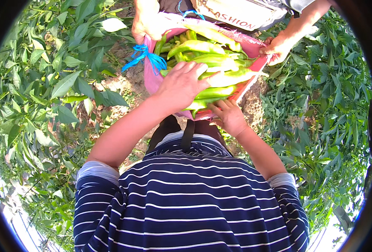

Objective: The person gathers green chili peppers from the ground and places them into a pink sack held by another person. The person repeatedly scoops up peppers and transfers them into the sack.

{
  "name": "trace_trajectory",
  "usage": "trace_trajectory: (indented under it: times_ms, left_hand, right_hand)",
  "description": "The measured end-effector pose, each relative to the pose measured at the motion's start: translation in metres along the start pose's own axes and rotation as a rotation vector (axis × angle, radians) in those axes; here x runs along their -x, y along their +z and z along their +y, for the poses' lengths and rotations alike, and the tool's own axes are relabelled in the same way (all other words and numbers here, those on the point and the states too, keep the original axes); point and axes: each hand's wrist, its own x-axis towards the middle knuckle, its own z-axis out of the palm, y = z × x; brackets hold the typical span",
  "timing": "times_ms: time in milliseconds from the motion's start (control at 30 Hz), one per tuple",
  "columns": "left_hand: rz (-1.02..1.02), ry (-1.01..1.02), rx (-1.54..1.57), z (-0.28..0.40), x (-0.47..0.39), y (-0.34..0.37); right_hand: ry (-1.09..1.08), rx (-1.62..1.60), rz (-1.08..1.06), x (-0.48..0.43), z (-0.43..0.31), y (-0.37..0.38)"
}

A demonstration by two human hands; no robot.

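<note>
A pink woven sack (152, 78) full of long light-green peppers (198, 47) stands open before me. My left hand (182, 85) lies palm down across the peppers at the sack's left side, its thumb stretched to the right. Its fingertips are partly hidden among the peppers, so a grip cannot be made out. At the near rim, my right hand (230, 116) has its fingers over the edge beside the lowest peppers and its thumb on the outside. A blue plastic tie (145, 58) hangs from the sack's left edge.
Facing me, another person's hand (146, 23) holds the sack's far left edge, and that person's other hand (279, 47) holds its right edge. Leafy pepper plants (69, 82) crowd the left, and more plants (324, 94) the right. Dry soil (253, 100) shows between the rows.
</note>
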Motion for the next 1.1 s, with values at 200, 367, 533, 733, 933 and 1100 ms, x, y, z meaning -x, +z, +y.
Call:
trace_trajectory:
  times_ms: [200,367,533,733,933,1100]
  left_hand:
    - [0.191,-0.147,0.214,-0.013,0.029,0.034]
    - [-0.016,-1.45,0.847,-0.013,0.078,0.055]
    - [-0.241,-1.526,0.834,-0.022,0.076,0.092]
    - [0.099,-1.673,1.345,0.019,0.125,0.044]
    - [0.534,-1.542,1.611,0.013,0.15,0.046]
    - [0.745,-1.184,2.348,0.004,0.129,0.078]
  right_hand:
    - [0.039,-0.074,0.056,0.018,-0.011,-0.014]
    - [0.419,-0.147,0.242,0.024,-0.011,-0.009]
    - [1.091,-0.275,0.391,0.004,0.03,0.017]
    - [1.399,-1.59,0.574,0.025,0.02,0.022]
    - [1.462,-1.852,0.983,0.011,0.016,0.033]
    - [1.465,-2.161,1.028,0.001,0.026,0.043]
